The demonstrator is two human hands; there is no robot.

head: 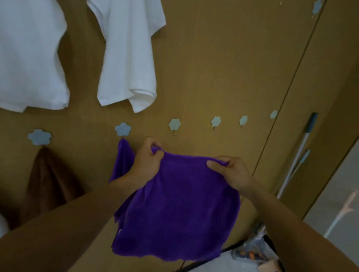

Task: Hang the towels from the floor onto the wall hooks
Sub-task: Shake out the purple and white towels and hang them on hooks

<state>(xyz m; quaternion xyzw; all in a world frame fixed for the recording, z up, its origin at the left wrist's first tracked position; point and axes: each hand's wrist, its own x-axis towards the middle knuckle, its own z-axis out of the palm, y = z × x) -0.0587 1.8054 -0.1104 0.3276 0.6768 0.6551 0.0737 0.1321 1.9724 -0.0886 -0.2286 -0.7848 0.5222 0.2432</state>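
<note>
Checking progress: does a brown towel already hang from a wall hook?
Yes, the brown towel hangs from the leftmost flower-shaped hook.

hidden, cropped, blurred
the left white shirt (25,46) runs off the top and left edges, the right white shirt (129,47) off the top; the left forearm (73,217) covers the lower end of the brown towel (46,179); the left hand (147,163) and held purple towel (179,210) hide part of the hung purple towel (122,159); lower-right clutter (255,249) is too blurred to name.
</note>
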